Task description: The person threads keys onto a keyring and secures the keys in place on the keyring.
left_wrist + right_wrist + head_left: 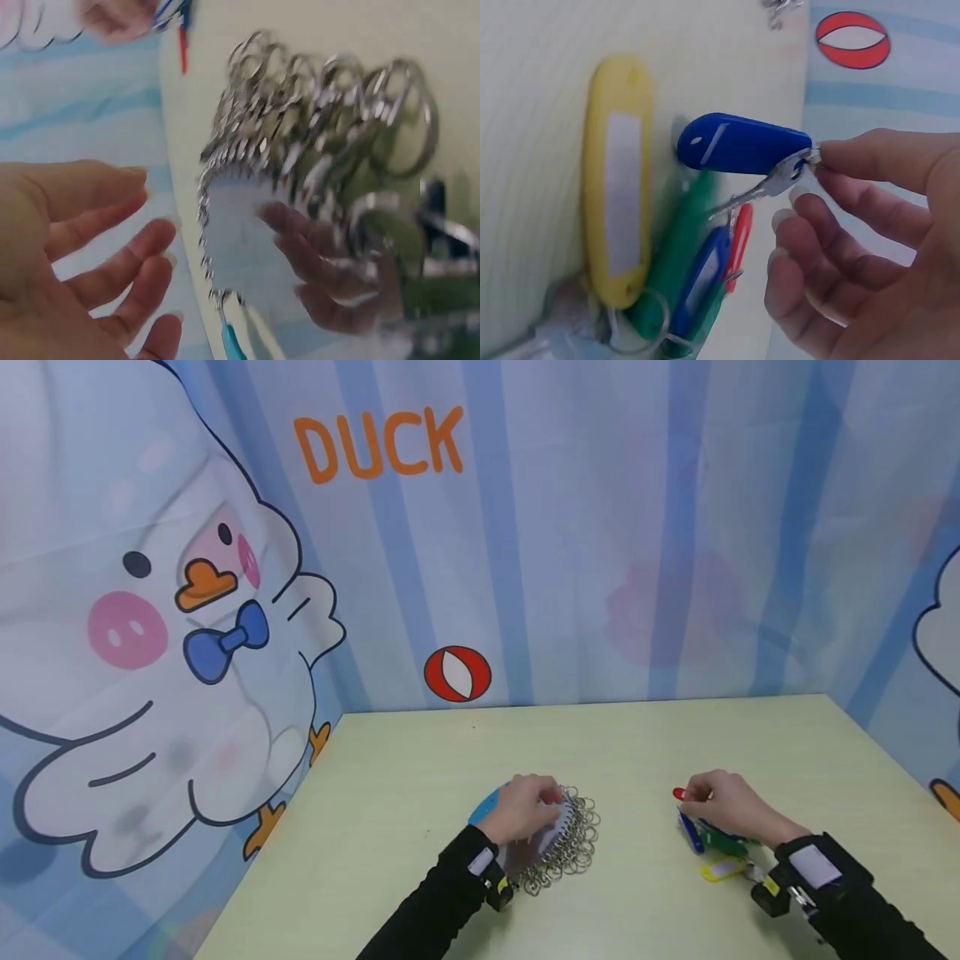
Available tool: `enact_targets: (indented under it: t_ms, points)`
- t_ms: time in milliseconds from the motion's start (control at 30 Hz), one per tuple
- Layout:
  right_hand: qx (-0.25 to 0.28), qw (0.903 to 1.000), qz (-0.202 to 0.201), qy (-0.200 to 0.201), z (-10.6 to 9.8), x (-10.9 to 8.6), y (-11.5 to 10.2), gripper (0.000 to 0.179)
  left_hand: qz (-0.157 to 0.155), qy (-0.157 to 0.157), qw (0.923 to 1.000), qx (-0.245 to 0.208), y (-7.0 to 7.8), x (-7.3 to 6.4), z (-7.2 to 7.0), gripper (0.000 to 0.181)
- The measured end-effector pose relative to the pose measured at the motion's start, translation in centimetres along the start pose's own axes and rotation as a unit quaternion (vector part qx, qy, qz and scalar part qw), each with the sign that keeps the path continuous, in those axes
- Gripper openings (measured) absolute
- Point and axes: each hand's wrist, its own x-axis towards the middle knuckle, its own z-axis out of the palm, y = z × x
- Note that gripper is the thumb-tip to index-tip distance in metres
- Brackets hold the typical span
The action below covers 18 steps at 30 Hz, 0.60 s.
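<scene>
My right hand (pixel 727 797) pinches a small metal ring between thumb and forefinger. From it hang a silver key (pixel 780 176) and a blue key tag (pixel 742 142). Below, in the right wrist view, lie a yellow key tag (pixel 616 180), a green key tag (pixel 679 255), a second blue tag (pixel 701 277) and a red tag (pixel 739 244). My left hand (pixel 523 810) hovers over a round, shiny disc (pixel 517 852) with a blue edge (pixel 483 806). Its fingers are loosely bent with nothing between them. Many metal rings (pixel 322 112) crowd the disc's rim.
A pale yellow table (pixel 630 910) carries everything. Behind it hangs a blue striped backdrop (pixel 570 568) with a printed duck (pixel 217 735) at the left and a red-and-white ball print (pixel 457 674). Straps with cameras sit on both wrists.
</scene>
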Motion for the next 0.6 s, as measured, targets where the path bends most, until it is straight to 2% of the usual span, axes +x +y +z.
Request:
enact_targets:
  t_ms: [100, 200, 267, 467, 600]
  points:
    - [0.021, 0.9994, -0.021, 0.016, -0.3, -0.2, -0.5, 0.012, 0.049, -0.031, 0.9975, 0.041, 0.8, 1.1, 1.4, 0.007]
    - [0.052, 0.9979, -0.034, 0.016, -0.5, -0.1, -1.1, 0.014, 0.065, -0.031, 0.9936, 0.087, 1.2, 2.0, 2.6, 0.003]
    - [0.072, 0.9966, -0.037, 0.013, -0.6, 0.1, -1.3, 0.016, 0.056, -0.034, 0.9927, 0.101, 1.5, 2.6, 3.1, 0.001]
    - [0.117, 0.9928, -0.027, 0.004, -0.7, 0.5, -1.6, 0.018, 0.015, -0.041, 0.99, 0.134, 2.1, 3.9, 4.5, 0.012]
    - [0.176, 0.9842, -0.015, -0.01, -0.7, 0.7, -1.4, 0.025, -0.006, -0.04, 0.9855, 0.165, 2.3, 4.5, 5.5, 0.015]
